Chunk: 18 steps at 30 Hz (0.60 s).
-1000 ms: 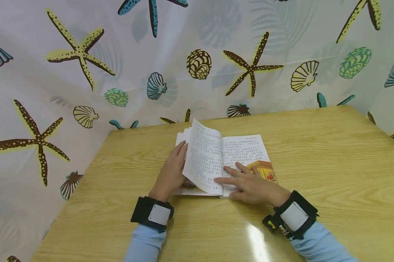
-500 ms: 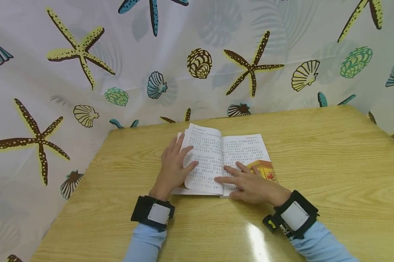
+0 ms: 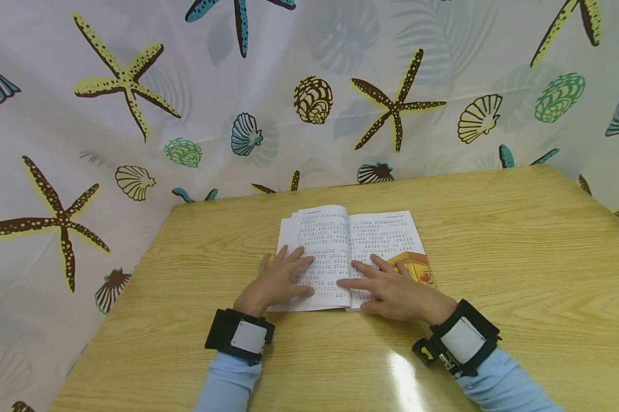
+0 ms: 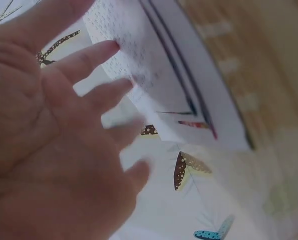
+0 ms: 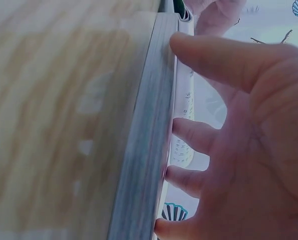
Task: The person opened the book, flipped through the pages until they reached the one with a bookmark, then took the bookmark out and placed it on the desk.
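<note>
An open book (image 3: 322, 234) lies flat on the table, with printed text on both pages and a yellow-orange picture at the lower right. Spread over the left page is my left hand (image 3: 276, 284), fingers apart, thumb near the lower part of the page. My right hand (image 3: 399, 290) rests on the right page with its fingers spread towards the fold. The left wrist view shows the left hand's fingertips (image 4: 111, 46) against the page. In the right wrist view, the thick page block (image 5: 146, 135) is seen edge-on, with the right thumb and fingers touching the page beside it.
The wooden table (image 3: 520, 257) extends to both sides of the book. Behind it hangs a white cloth (image 3: 268, 74) printed with starfish and shells. Each wrist wears a black strap (image 3: 464, 337) with a white plate.
The raised left page has come down flat onto the left side. My left hand went from the page's edge to on top of it, then slid lower. The right hand stayed put.
</note>
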### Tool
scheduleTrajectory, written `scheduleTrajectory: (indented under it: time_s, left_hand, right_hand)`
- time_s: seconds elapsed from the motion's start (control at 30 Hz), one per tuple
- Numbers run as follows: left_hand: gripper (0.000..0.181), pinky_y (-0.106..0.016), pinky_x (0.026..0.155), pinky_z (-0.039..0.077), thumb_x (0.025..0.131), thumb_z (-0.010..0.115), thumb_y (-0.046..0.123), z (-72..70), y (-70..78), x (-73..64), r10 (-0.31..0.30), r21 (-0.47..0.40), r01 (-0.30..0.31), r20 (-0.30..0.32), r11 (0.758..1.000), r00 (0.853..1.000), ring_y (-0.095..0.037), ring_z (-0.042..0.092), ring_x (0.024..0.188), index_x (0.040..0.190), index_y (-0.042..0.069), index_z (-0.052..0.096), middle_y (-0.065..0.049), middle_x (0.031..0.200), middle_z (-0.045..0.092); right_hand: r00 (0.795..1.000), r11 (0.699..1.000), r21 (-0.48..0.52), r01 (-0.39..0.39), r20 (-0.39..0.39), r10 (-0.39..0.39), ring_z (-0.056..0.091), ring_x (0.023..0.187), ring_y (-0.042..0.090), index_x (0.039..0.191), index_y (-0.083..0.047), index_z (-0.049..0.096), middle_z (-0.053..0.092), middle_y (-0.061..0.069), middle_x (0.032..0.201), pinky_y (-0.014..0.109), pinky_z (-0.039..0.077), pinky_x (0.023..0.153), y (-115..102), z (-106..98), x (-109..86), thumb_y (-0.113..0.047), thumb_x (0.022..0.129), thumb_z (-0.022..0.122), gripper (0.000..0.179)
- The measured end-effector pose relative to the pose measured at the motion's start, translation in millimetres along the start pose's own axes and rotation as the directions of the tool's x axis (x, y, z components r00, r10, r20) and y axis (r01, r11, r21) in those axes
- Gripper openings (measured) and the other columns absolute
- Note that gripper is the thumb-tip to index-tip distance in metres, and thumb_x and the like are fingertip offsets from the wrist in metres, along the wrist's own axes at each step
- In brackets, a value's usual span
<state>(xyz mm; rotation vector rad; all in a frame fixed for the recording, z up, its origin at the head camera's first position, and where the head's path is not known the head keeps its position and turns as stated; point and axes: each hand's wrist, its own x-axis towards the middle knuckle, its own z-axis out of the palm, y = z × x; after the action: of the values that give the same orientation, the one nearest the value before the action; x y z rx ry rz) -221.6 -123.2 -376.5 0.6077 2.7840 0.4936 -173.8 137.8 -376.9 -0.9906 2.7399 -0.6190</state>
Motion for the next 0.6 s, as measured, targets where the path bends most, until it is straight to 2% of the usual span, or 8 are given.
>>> scheduleTrajectory:
  time_s: [0.17,0.4,0.6]
  left_hand:
    - [0.071,-0.055,0.12,0.022,0.093,0.075,0.026,0.8,0.8,-0.6,0.017,-0.04,-0.014,0.081,0.999,0.997,-0.036,0.02,0.152,0.154,0.006,0.043,-0.014,0.165,0.027]
    - [0.071,-0.054,0.12,0.023,0.093,0.076,0.025,1.1,0.9,-1.5,0.022,-0.05,-0.019,0.068,0.999,0.997,-0.036,0.021,0.152,0.153,0.005,0.044,-0.015,0.164,0.028]
    - [0.071,-0.053,0.12,0.023,0.093,0.076,0.024,0.7,1.8,-2.8,0.02,-0.063,-0.016,0.062,0.998,0.998,-0.035,0.022,0.152,0.153,0.006,0.044,-0.013,0.164,0.029]
  right_hand:
    - [1.0,1.0,-0.001,-0.001,0.001,0.001,0.021,0.144,0.058,0.147,-0.023,0.055,0.032,0.021,0.161,0.084,0.015,0.103,-0.1,0.4,0.3,-0.028,0.101,0.06,0.047]
    - [1.0,1.0,-0.003,-0.018,-0.008,0.018,0.023,0.144,0.056,0.151,-0.019,0.051,0.035,0.019,0.16,0.08,0.018,0.106,-0.3,-1.3,-0.5,-0.029,0.103,0.058,0.05]
    - [0.996,0.992,-0.103,-0.074,-0.066,0.067,0.032,0.144,0.048,0.149,-0.006,0.05,0.042,0.017,0.156,0.07,0.028,0.11,5.8,-4.4,-2.0,-0.02,0.103,0.057,0.049]
